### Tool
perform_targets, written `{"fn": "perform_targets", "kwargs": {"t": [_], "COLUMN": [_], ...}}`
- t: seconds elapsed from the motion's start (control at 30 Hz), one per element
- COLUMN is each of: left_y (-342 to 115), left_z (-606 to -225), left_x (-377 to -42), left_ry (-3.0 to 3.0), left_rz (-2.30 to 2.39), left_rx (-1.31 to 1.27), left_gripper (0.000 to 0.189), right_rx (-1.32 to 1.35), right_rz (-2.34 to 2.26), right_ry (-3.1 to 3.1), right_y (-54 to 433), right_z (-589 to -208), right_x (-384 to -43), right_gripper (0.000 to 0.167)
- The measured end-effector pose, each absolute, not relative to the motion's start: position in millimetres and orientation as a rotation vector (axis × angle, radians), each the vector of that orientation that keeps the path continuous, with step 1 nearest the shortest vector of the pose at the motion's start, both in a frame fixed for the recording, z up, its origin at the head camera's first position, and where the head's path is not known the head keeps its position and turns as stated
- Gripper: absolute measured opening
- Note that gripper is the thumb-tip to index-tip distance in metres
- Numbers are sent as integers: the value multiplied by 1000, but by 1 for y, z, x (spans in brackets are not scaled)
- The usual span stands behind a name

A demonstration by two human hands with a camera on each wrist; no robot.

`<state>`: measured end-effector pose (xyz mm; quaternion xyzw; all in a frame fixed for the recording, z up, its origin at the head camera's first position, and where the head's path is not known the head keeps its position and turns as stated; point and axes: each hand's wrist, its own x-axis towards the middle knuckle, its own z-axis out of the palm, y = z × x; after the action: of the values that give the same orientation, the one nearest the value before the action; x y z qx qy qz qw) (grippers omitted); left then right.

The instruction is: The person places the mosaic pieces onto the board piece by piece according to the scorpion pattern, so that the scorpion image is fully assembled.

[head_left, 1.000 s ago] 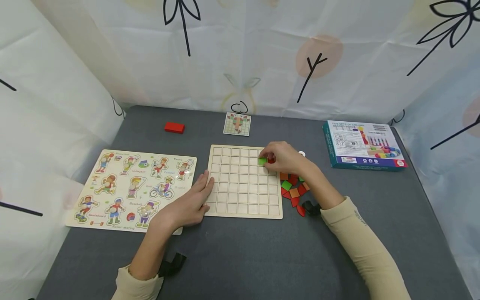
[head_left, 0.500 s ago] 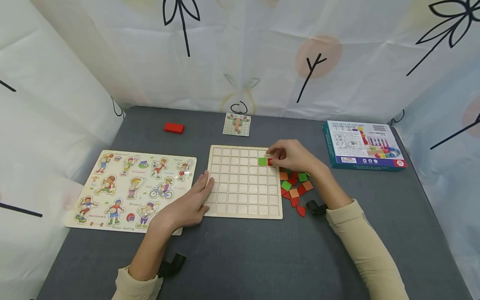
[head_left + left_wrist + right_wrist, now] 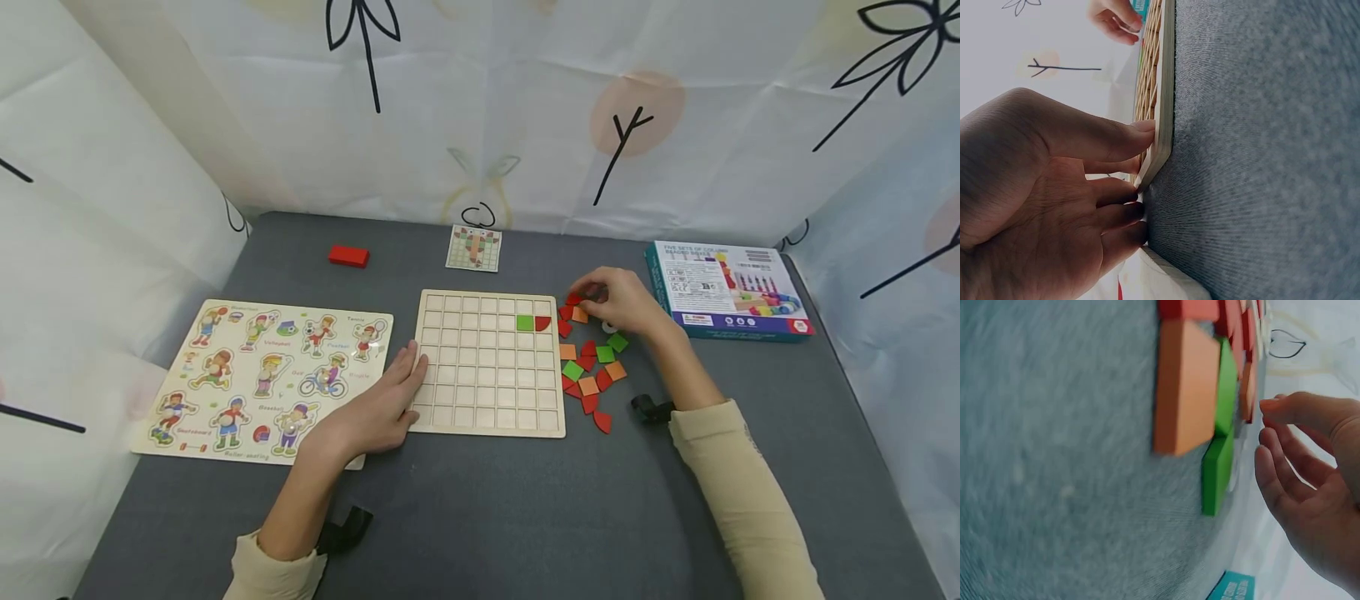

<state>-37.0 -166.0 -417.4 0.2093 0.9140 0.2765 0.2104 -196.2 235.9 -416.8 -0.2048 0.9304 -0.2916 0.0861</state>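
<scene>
On the board (image 3: 485,376) — two tiles (image 3: 526,323)

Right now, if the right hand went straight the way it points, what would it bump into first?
Probably the red piece at the tips of the right hand, beside an orange piece. I can't tell whether they already touch.

Grid board (image 3: 487,377) flat; green tile (image 3: 524,322), red piece (image 3: 542,323) inset.
</scene>
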Motion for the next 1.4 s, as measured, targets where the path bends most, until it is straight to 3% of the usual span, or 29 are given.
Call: {"fn": "perform_targets", "kwargs": {"t": [0.63,1.4], "left_y": [-167,-166], "left_z": [-418,-418], "left_x": [-37,-38], "left_ry": [2529,2542], "left_rz": [820,768], "left_rx": [582,578], "left_gripper": [77,76], "right_rx": [-620,-610], "right_rz": [-802,-979], "right_ry": [2700,2735], "right_y": [235,228], "right_z": [-421,-419], "right_x": [-219,-203], "right_gripper": [29,30]}}
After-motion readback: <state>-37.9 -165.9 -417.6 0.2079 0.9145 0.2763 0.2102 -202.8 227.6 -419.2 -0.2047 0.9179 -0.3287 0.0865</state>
